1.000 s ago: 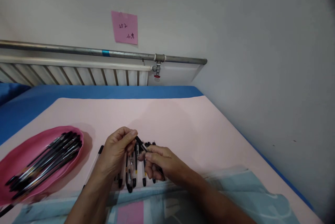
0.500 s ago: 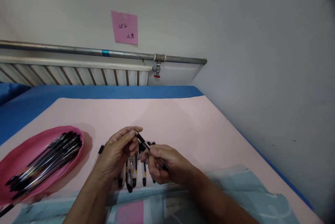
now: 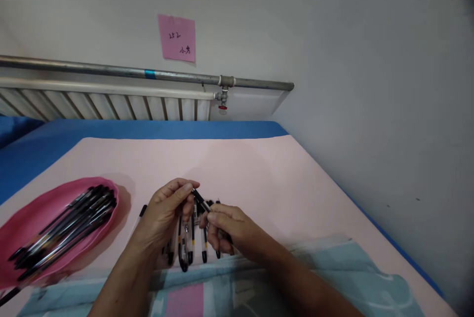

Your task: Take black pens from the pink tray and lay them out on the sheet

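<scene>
Between my hands a black pen [image 3: 201,200] is held at a slant above the table. My left hand [image 3: 170,208] pinches its upper end between thumb and fingertips. Around the lower part close the fingers of my right hand [image 3: 229,228], which hide the rest of it. Beneath and between the hands, several clear pens [image 3: 204,245] with dark ends and yellow bands lie on the pink sheet, partly covered by my fingers. One black-capped pen [image 3: 142,211] lies beside my left wrist, mostly hidden behind it.
A pink oval basket [image 3: 22,216] at the left holds many black pens [image 3: 74,228]. Light blue patterned cloth [image 3: 333,267] lies along the near edge. A pink sheet [image 3: 259,169] covers the blue table [image 3: 148,130]; behind it are a radiator [image 3: 111,107] and a pipe [image 3: 111,71].
The fingers of my right hand have shifted slightly left along the pen. My left hand keeps its pinch on the upper end with hardly any movement.
</scene>
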`<action>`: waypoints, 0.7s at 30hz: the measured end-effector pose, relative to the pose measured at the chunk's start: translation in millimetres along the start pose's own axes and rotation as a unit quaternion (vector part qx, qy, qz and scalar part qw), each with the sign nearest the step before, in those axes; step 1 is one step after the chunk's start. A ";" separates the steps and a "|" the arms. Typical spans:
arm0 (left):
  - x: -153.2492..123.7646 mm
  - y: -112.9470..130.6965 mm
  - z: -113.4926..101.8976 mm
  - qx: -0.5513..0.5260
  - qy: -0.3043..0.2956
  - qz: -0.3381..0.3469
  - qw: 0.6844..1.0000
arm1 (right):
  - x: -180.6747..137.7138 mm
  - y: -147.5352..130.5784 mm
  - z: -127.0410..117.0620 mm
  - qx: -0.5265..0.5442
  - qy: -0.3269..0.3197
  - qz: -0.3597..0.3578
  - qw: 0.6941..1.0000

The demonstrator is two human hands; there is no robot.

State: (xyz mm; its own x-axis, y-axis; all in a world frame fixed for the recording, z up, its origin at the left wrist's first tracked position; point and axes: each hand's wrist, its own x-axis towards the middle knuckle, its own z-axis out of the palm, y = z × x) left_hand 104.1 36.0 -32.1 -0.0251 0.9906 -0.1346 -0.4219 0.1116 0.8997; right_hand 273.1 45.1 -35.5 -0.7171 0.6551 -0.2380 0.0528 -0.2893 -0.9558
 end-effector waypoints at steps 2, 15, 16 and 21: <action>0.0 0.5 0.0 0.010 0.000 0.002 1.000 | -0.3 -0.2 0.7 -0.031 0.008 -0.002 0.999; -0.5 -3.2 3.7 0.082 0.048 0.021 0.995 | 5.0 13.9 -0.5 -0.170 0.113 -0.060 0.977; -0.1 -2.9 3.6 0.080 0.057 0.024 0.995 | 5.1 12.5 -0.7 -0.135 0.097 -0.044 0.985; 2.1 -0.9 -0.4 0.042 0.098 0.030 0.994 | 5.8 4.5 -3.0 0.038 0.041 0.013 0.998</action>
State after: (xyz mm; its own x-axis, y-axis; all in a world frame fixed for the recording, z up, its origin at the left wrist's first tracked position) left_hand 104.1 38.0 -33.4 -0.2280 0.9620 -0.1503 -0.3372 0.0667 0.9391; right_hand 271.3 49.7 -41.7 -0.6573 0.6999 -0.2795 0.0155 -0.3582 -0.9335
